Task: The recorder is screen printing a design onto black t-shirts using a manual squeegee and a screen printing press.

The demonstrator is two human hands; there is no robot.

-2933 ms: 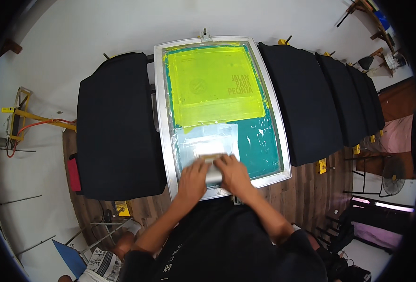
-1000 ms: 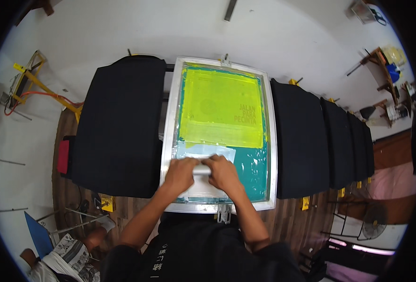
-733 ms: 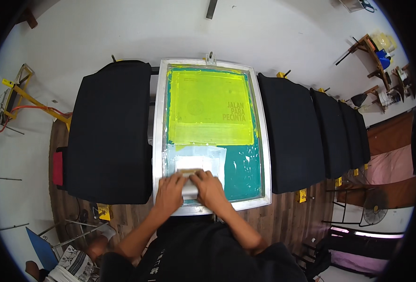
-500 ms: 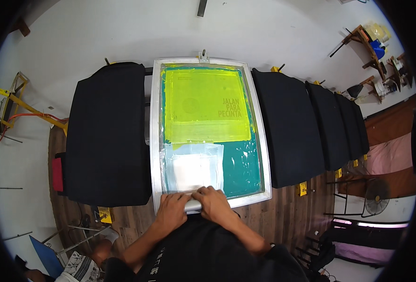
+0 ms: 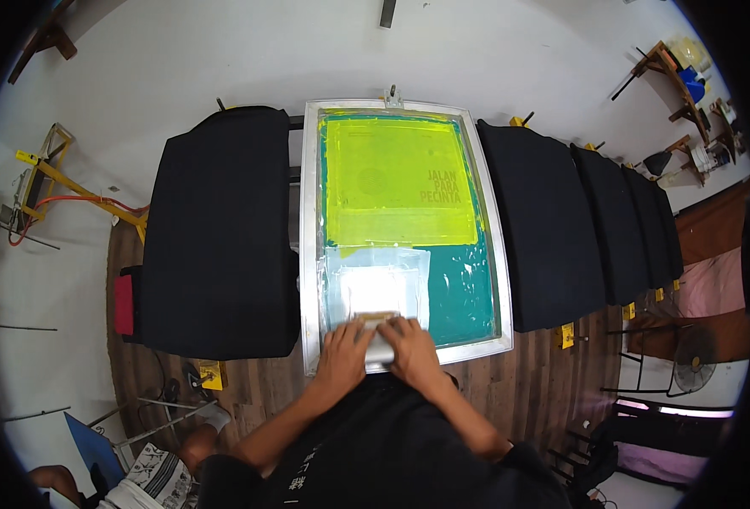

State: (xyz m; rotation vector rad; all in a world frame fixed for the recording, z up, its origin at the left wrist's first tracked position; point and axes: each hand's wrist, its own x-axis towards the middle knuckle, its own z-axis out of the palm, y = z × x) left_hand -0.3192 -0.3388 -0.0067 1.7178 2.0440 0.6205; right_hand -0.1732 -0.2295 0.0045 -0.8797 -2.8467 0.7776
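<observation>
A metal-framed screen (image 5: 309,187) stands in the middle, with yellow-green ink (image 5: 392,157) over its far part, teal (image 5: 464,293) at near right and pale white ink (image 5: 341,271) at near left. Faint lettering shows in the yellow-green. My left hand (image 5: 343,355) and my right hand (image 5: 410,355) are both closed round a squeegee (image 5: 377,338), which is over the white area near the screen's near edge. My fingers are curled over its top from either side.
Black-covered boards (image 5: 214,237) flank the screen, several in a row (image 5: 544,229) at right, with yellow brackets (image 5: 567,335). A yellow metal rig (image 5: 86,191) with a red hose stands left. A seated person's leg (image 5: 197,445) shows lower left, a fan (image 5: 695,360) right, wooden shelves (image 5: 659,64) upper right.
My hands and the squeegee went down to the screen's near edge, back from further up the white area, and are now slightly up from that edge again. The whole view has shifted a little.
</observation>
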